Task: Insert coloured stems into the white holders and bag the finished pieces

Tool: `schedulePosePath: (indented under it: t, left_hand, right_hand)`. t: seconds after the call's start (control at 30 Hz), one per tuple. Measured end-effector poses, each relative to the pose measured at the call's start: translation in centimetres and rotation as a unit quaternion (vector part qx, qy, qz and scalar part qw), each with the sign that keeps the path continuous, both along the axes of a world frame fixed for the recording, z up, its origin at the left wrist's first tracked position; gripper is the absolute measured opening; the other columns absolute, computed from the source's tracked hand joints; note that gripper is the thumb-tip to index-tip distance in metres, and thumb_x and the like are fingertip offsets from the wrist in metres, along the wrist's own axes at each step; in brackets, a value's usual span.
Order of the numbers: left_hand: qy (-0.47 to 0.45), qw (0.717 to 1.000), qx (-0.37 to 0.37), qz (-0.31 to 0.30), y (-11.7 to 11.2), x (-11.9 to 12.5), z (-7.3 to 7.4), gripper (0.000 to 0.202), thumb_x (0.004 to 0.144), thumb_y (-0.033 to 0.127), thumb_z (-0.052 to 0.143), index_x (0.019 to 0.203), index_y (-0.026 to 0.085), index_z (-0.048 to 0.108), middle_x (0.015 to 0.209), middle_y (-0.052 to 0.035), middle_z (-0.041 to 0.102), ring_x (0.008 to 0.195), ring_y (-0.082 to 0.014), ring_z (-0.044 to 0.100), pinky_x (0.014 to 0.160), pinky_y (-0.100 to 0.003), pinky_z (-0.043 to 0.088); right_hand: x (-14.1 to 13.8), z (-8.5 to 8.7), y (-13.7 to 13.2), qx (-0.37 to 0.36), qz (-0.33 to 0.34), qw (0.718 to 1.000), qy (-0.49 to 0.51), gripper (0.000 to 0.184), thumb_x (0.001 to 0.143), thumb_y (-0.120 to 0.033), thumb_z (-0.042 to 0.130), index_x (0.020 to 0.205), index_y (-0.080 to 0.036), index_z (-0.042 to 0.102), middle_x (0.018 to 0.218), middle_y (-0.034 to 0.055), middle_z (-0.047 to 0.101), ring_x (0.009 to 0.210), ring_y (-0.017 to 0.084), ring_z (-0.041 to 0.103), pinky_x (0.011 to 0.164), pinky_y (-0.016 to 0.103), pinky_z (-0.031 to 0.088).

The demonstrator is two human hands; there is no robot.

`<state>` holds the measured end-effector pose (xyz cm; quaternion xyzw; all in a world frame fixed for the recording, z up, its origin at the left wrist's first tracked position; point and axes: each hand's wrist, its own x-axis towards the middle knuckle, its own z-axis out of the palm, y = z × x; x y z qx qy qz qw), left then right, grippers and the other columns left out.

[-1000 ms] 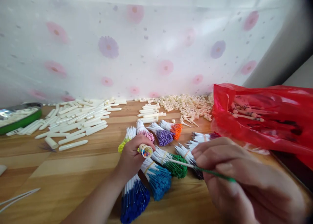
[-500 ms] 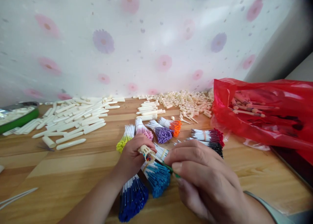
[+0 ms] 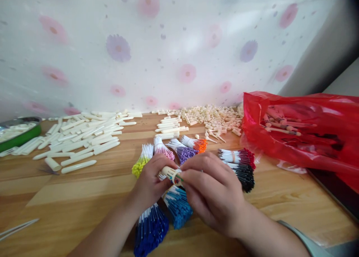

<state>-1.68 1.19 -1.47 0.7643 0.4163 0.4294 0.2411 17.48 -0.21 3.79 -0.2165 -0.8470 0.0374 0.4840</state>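
My left hand (image 3: 150, 182) is closed around a small cream plastic holder (image 3: 169, 172) with coloured tips showing in its open end. My right hand (image 3: 211, 191) is pinched at that open end, its fingertips touching the holder; the green refill it held is almost wholly hidden inside. Both hands hover over bundles of thin coloured refills lying on the wooden table (image 3: 84, 197): dark blue (image 3: 150, 231), light blue (image 3: 178, 206), yellow (image 3: 140, 163), pink (image 3: 162, 148), purple (image 3: 183, 152), orange (image 3: 199, 144), red (image 3: 241, 156) and black (image 3: 245, 174).
Cream pen barrels (image 3: 81, 139) lie scattered at the left, beside a green tray (image 3: 19, 135). A heap of small cream holders (image 3: 213, 118) sits at the back. A red plastic bag (image 3: 303, 131) with parts fills the right. A flowered sheet (image 3: 157, 51) hangs behind.
My right hand has moved left to the holder, pushing the green refill into its open end until little of it shows. The left hand has kept its grip.
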Motion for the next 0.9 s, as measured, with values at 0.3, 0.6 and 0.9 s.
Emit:
schedulePosePath:
  t: [0.3,0.6,0.9]
  left_hand:
    - [0.047,0.998,0.037,0.021,-0.3,-0.7,0.4,0.035,0.094,0.045,0.035,0.112,0.02,0.052,0.102,-0.0071,0.052,0.1,-0.0218,0.049,0.087,-0.033,0.038]
    - [0.085,0.988,0.106,0.067,-0.4,-0.3,0.6,0.039,0.093,0.047,0.035,0.103,0.017,0.057,0.094,-0.0073,0.053,0.091,-0.0218,0.049,0.079,-0.032,0.039]
    - [0.136,0.967,0.166,0.134,-0.5,-0.3,0.6,0.031,0.092,0.041,0.042,0.1,0.016,0.059,0.09,-0.0072,0.054,0.087,-0.0227,0.049,0.077,-0.034,0.039]
  right_hand:
    - [0.1,-0.7,0.9,0.002,-0.087,0.996,0.004,0.015,0.079,-0.007,0.06,0.089,-0.017,0.064,0.09,0.0052,0.053,0.083,0.016,0.05,0.074,0.032,0.043]
    - [-0.4,-1.2,1.4,-0.102,-0.063,0.991,0.063,0.011,0.077,-0.008,0.062,0.08,-0.018,0.061,0.087,0.0023,0.046,0.081,0.014,0.05,0.071,0.028,0.043]
    - [-0.9,-1.8,1.5,-0.194,-0.027,0.975,0.108,0.012,0.081,-0.009,0.056,0.081,-0.018,0.063,0.086,0.0028,0.048,0.083,0.014,0.05,0.073,0.026,0.043]
